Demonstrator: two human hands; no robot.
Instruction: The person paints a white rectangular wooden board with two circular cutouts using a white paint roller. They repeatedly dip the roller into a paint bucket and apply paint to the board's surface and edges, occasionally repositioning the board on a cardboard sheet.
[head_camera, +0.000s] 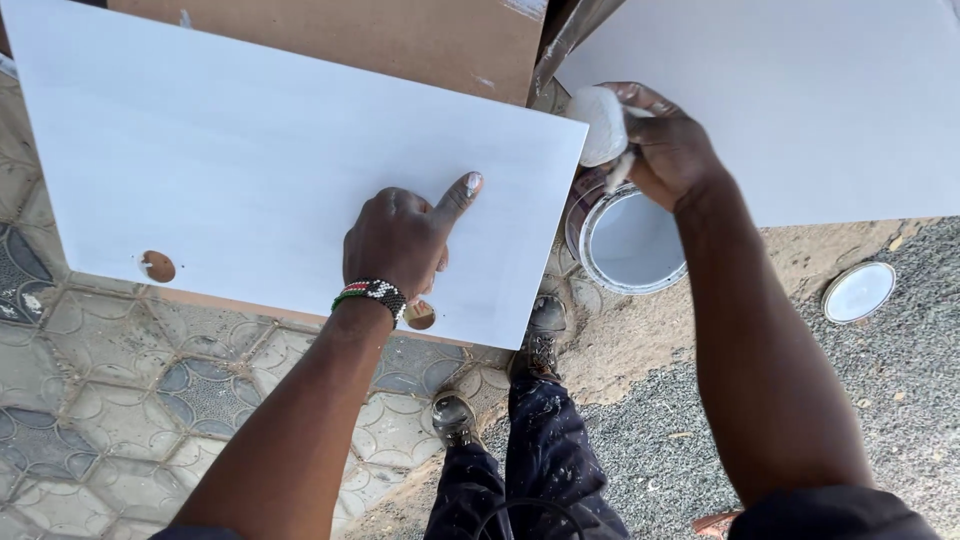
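Note:
My left hand (405, 235) rests knuckles-down on a white-painted board (250, 150), fingers curled under and thumb stretched out with white paint on its tip. A beaded band circles that wrist. My right hand (660, 145) grips a white paint-soaked pad (600, 122) just past the board's right edge. It hovers over an open tin of white paint (630, 245) standing on the ground. The board has two round holes near its near edge, one of them (157, 266) at the left and the other partly hidden by my left wrist.
A second white board (800, 90) lies at the upper right. A brown board (400, 35) lies behind the first. The tin's lid (858, 292) sits on gravel at the right. My paint-spattered trousers and shoes (540, 335) stand below, with patterned paving at the left.

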